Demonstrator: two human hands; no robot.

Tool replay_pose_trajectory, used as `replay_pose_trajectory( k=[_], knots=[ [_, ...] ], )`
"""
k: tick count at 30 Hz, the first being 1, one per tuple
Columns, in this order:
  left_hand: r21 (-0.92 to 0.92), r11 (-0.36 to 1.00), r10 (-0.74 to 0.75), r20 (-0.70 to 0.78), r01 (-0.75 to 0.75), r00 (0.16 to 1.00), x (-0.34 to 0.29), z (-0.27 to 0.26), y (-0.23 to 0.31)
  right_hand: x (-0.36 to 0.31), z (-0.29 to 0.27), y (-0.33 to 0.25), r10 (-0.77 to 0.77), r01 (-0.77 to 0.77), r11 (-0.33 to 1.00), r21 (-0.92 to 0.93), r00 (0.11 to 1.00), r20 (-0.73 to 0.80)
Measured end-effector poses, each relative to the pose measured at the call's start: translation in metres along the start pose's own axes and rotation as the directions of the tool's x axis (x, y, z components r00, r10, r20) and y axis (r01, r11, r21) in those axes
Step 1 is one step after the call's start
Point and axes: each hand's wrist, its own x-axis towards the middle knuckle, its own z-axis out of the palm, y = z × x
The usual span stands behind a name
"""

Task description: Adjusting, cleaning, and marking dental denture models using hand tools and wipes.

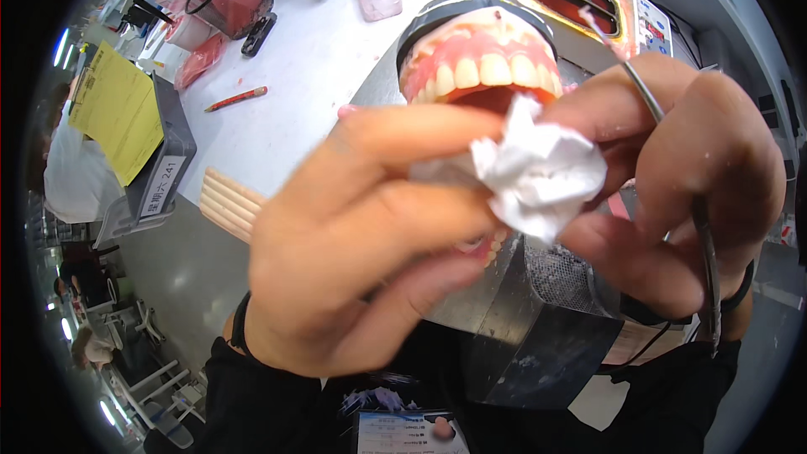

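Hands together at a crumpled white tissue (546, 172); it sits in the gap between them, touching the fingers of both; left hand (336, 227) on its left side, fingers reaching rightward and pinched to it, slightly blurred by motion; right hand (710, 143) on its right side, fingers curled, tips against the paper.

Right hand also grips a thin metal tool (643, 88); long axis slants from above and left of the right knuckles to below the palm, upper end pointing away from the wearer, lower end toward the right forearm; tissue lies left of the tool, apart from its upper tip; right hand is the nearer to that tip, left hand well apart from it.

Large model of teeth and gums (494, 70) lies just beyond the fingers, front teeth facing the wearer; contact with the fingers cannot be told; a smaller row of teeth (492, 248) shows partly beneath the left fingers; wax pot (626, 13) stands beyond the right hand; red pencil (237, 99) lies beyond and left of the left hand.
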Motion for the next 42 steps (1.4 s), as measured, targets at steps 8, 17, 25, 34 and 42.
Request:
replay_pose_trajectory(
  k=[8, 17, 25, 34, 42],
  knots=[
    [-0.173, 0.96, -0.281, -0.619, 0.222, 0.733, -0.052, -0.009, -0.015, -0.052, -0.006, -0.006, 0.25, -0.251, 0.966, -0.06, 0.968, -0.029],
    [0.252, 0.883, -0.286, -0.379, 0.395, 0.88, -0.079, 0.002, -0.017, -0.138, -0.008, 0.022, 0.311, -0.227, 0.945, 0.238, 0.85, -0.425],
    [0.263, 0.904, -0.286, -0.212, 0.336, 0.934, -0.056, 0.033, -0.007, -0.171, -0.03, 0.037, 0.251, -0.482, 0.876, 0.013, 0.434, -0.865],
    [0.266, 0.902, -0.308, -0.156, 0.34, 0.938, -0.05, 0.038, -0.015, -0.14, -0.056, 0.076, 0.367, -0.407, 0.901, 0.151, 0.527, -0.766],
    [0.26, 0.913, -0.252, -0.245, 0.314, 0.936, -0.044, 0.042, -0.022, -0.111, -0.047, 0.06, 0.184, -0.53, 0.792, -0.304, 0.681, -0.708]
  ],
)
